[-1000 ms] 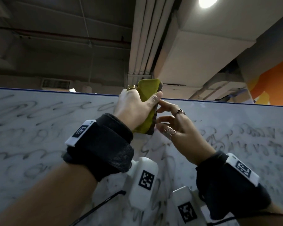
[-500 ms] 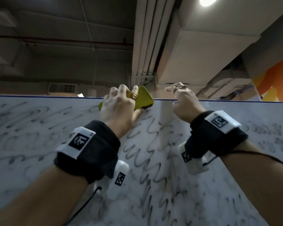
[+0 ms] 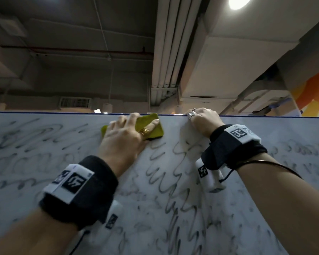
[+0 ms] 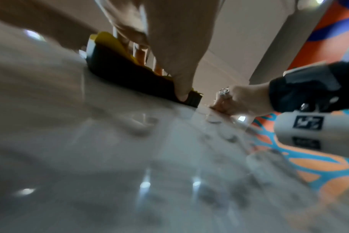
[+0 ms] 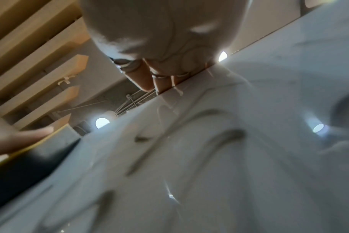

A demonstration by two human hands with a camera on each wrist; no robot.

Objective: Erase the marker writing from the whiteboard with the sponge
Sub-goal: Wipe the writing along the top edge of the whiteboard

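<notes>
A yellow-green sponge (image 3: 157, 132) with a dark underside (image 4: 130, 74) lies flat against the whiteboard (image 3: 228, 208), just under its top edge. My left hand (image 3: 131, 129) presses it there, fingers spread over its back and thumb (image 4: 179, 88) clamped along its side. Black marker scribbles (image 3: 160, 172) cover the board below and to both sides. To the right, my right hand (image 3: 201, 116) hooks its fingers (image 5: 147, 78) over the board's top edge. The sponge's dark edge (image 5: 30, 157) shows at the left of the right wrist view.
The whiteboard's blue-lined top edge (image 3: 265, 115) runs across the whole head view. Above it are ceiling ducts (image 3: 166, 52) and a round lamp (image 3: 239, 2). An orange wall (image 3: 313, 89) stands at the far right.
The sponge went from held in the air in front of the board to pressed flat on it near the top edge. My right hand left the sponge and took hold of the board's top edge.
</notes>
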